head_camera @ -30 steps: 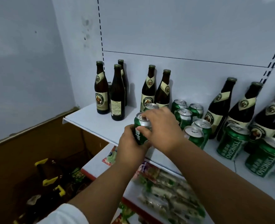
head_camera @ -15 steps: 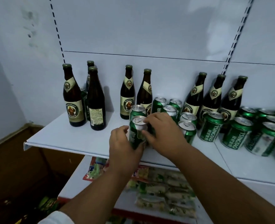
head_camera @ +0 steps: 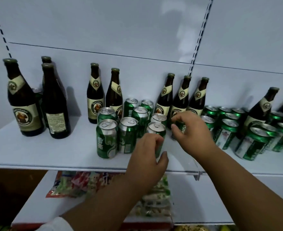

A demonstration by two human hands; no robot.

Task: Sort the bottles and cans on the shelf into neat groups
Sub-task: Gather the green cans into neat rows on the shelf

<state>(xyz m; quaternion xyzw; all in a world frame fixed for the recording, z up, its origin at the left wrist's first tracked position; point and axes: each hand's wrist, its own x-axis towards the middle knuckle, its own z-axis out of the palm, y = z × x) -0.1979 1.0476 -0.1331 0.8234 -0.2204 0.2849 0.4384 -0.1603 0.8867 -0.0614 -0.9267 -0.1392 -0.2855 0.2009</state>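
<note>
- my left hand point(head_camera: 147, 152) is wrapped round a green aluminium can with a silver top point(head_camera: 156, 130), front right corner of the centre can cluster point(head_camera: 130, 120), standing on the white shelf board point(head_camera: 54, 150).
- my right hand point(head_camera: 190, 130) has fingers curled on a green tsingtao-label can point(head_camera: 180, 129) just right of it, in front of the three brown glass bottles with cream labels point(head_camera: 181, 97). hands are near each other, not touching.
- judgement: step is closing these two cans into the cluster. slide them upright along the board, base flat, rather than lift; stop once they touch a neighbour.
- keep the right wrist low: the three bottles stand just behind the knuckles and would tip easily.
- open room: wide bare strip between the cluster and the left group of brown bottles point(head_camera: 37, 100); also a clear band along the front.
- edges: shelf front lip point(head_camera: 87, 165) is close to the left-hand can, so push back, not forward.
- right side is crowded with a loose bunch of green cans point(head_camera: 227, 129), some leaning; no room there.
- lower shelf with snack packets point(head_camera: 104, 182) sits below the lip.
</note>
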